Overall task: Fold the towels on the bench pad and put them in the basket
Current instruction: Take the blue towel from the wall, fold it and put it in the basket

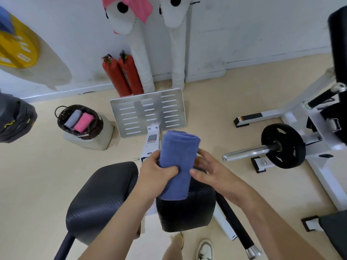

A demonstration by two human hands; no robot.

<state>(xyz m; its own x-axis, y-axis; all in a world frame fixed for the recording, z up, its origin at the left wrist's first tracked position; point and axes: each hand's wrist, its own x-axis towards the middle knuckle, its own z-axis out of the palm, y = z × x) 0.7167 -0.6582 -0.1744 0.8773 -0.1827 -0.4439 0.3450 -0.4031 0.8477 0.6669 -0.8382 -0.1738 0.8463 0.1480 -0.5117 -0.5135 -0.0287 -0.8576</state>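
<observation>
Blue terry towel (178,162), already folded into a thick bundle, is held above the black bench pad (185,209). It looks soft and light, so a grip around its middle should keep the folds. The left hand (155,171) is clamped on it; the right hand (208,167) only touches its side, fingers apart. The basket (62,124), with a grey and a pink towel inside, stands well apart on the left, past the metal footplate (169,102).

Bright, even indoor light; soft shadows, warped, blurry edges.

No text showing legibly; small red-and-white label (152,138) on white machine post (150,145) is blurring out.
</observation>
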